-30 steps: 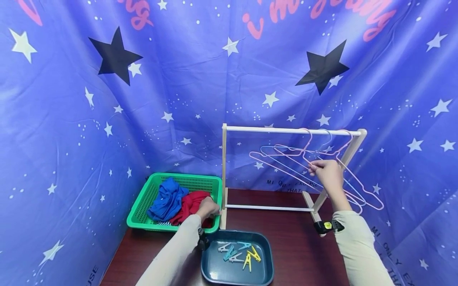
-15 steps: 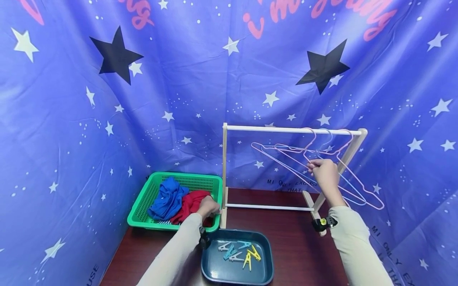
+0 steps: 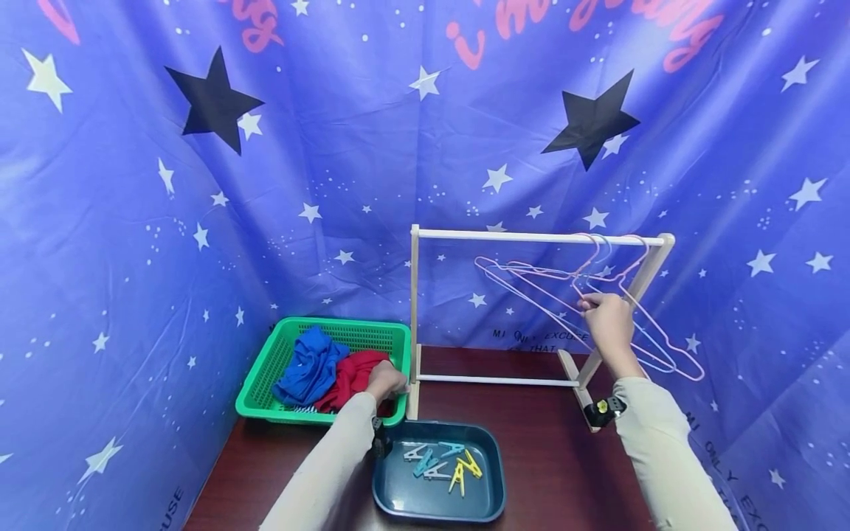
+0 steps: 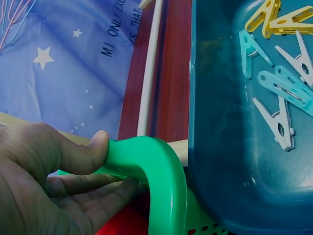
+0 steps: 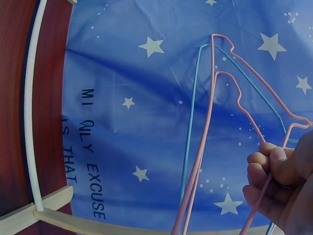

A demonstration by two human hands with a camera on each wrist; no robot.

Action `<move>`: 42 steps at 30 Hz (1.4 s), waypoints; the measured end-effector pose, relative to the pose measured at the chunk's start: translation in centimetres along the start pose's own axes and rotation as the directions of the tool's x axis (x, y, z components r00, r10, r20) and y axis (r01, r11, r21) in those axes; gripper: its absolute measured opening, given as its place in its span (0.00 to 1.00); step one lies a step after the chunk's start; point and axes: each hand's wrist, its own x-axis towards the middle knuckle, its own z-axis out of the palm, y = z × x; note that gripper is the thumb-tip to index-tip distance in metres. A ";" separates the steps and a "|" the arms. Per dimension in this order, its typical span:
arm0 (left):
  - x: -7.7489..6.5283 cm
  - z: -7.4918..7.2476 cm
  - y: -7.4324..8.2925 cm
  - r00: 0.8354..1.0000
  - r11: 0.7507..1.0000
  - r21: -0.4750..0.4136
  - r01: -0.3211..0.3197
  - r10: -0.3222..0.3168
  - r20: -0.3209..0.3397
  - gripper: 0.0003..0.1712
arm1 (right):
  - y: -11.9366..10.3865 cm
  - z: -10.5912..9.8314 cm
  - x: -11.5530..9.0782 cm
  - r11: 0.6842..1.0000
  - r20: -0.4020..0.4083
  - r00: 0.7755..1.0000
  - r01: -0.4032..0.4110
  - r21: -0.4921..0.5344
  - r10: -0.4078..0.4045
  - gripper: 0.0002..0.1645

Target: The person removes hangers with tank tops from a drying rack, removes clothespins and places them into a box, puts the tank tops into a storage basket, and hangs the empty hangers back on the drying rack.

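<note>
My left hand (image 3: 387,380) grips the right rim of the green basket (image 4: 161,161), thumb on top and fingers curled under the edge. Inside that basket lie a blue cloth (image 3: 311,366) and a red cloth (image 3: 350,377). My right hand (image 3: 608,321) pinches a pink hanger (image 5: 259,199) between thumb and curled fingers, below its hook. The hook sits over the top bar of the wooden rack (image 3: 491,235). Close beside it on the same bar hang a blue hanger (image 5: 191,112) and another pink hanger (image 3: 664,324).
A dark blue tray (image 3: 438,509) with several clothes pegs (image 3: 457,478) stands in front of the rack, near the basket's corner. The rack's lower white bar (image 3: 498,380) runs just above the dark red table (image 3: 551,457). A starry purple cloth (image 3: 319,162) hangs behind.
The pink hanger in my right hand has slid right along the bar, closer to the other hangers. My left hand stays on the basket rim.
</note>
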 end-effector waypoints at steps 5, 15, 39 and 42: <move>0.1 -0.3 0.2 1.000 0.999 -0.045 0.001 -0.001 0.013 0.14 | 0.4 -0.2 0.2 1.000 0.002 1.000 0.000 -0.002 0.000 0.15; 0.3 -0.8 1.2 0.999 0.999 0.010 0.038 -0.039 0.036 0.17 | -0.5 -0.4 0.8 1.000 0.009 1.000 -0.008 0.006 0.008 0.16; 0.1 -0.2 1.0 0.999 0.999 0.040 0.033 -0.034 0.019 0.19 | 0.3 0.1 -0.5 1.000 0.002 1.000 -0.031 -0.001 0.031 0.17; 0.0 -0.1 0.8 0.999 0.999 0.008 0.036 -0.036 0.016 0.18 | 0.3 0.1 -0.8 0.999 -0.005 0.999 -0.032 0.000 0.032 0.16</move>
